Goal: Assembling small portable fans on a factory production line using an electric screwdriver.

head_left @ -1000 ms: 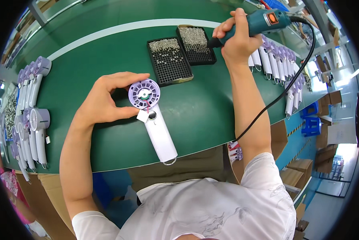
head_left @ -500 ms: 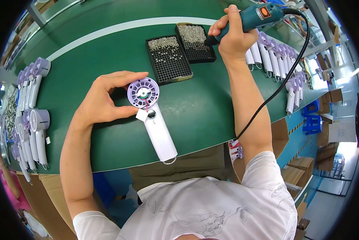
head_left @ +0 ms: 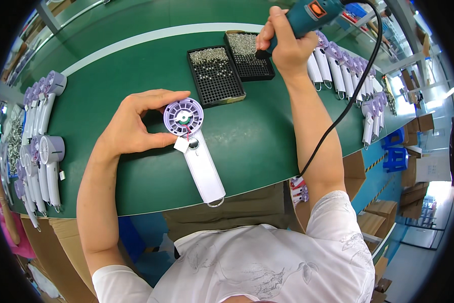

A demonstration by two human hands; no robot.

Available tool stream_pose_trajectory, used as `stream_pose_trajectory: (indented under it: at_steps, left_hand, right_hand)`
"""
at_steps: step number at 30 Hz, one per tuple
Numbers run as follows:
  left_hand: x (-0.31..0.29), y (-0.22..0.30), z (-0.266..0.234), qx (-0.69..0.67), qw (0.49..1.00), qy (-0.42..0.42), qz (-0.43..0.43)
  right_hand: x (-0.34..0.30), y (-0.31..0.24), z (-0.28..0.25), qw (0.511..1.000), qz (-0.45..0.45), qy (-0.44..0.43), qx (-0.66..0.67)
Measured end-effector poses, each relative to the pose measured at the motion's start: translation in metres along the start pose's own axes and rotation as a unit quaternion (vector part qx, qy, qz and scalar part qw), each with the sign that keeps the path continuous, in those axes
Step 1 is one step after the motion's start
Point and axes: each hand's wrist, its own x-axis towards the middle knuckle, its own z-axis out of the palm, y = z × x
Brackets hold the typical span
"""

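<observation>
My left hand (head_left: 136, 121) grips the round lilac head of a handheld fan (head_left: 202, 169) between thumb and fingers. The fan lies on the green table, its white handle and wire loop toward me. Its head is uncovered, showing a motor centre with red wires, and a small white tag hangs by the neck. Raised at the upper right, my right hand (head_left: 293, 48) is wrapped round a teal electric screwdriver (head_left: 307, 19) with a black cable. The tool's dark nose points left, near two black screw trays (head_left: 217, 83) holding many small silver screws.
Rows of similar fans (head_left: 44, 106) stand along the left of the green table (head_left: 257, 146), and more fans (head_left: 345, 68) line its right side. The screwdriver's cable (head_left: 338, 126) crosses over by my right forearm. Blue stools (head_left: 396, 159) and cardboard boxes are at the right.
My right hand and the screwdriver have moved slightly up and to the left. My left hand keeps its hold on the fan, which appears nearly still.
</observation>
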Motion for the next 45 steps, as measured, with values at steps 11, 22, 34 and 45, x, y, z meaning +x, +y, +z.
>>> stream_pose_trajectory:
  at_steps: [11,22,34,45]
  left_hand:
    - [0.000,0.003,0.001,0.010,1.000,0.016,-0.015]
    - [0.001,0.005,0.006,0.024,0.999,0.031,-0.002]
    - [0.001,0.005,0.007,0.010,0.999,0.025,-0.023]
    - [0.001,0.006,0.007,-0.003,0.999,0.026,-0.034]
  right_hand:
    - [0.007,-0.002,0.003,0.997,0.039,0.056,-0.022]
    - [-0.015,-0.073,0.058,0.987,0.036,0.047,0.151]
    - [-0.043,-0.084,0.107,0.976,0.037,-0.043,0.209]
    - [-0.044,-0.076,0.118,0.989,0.031,-0.087,0.116]
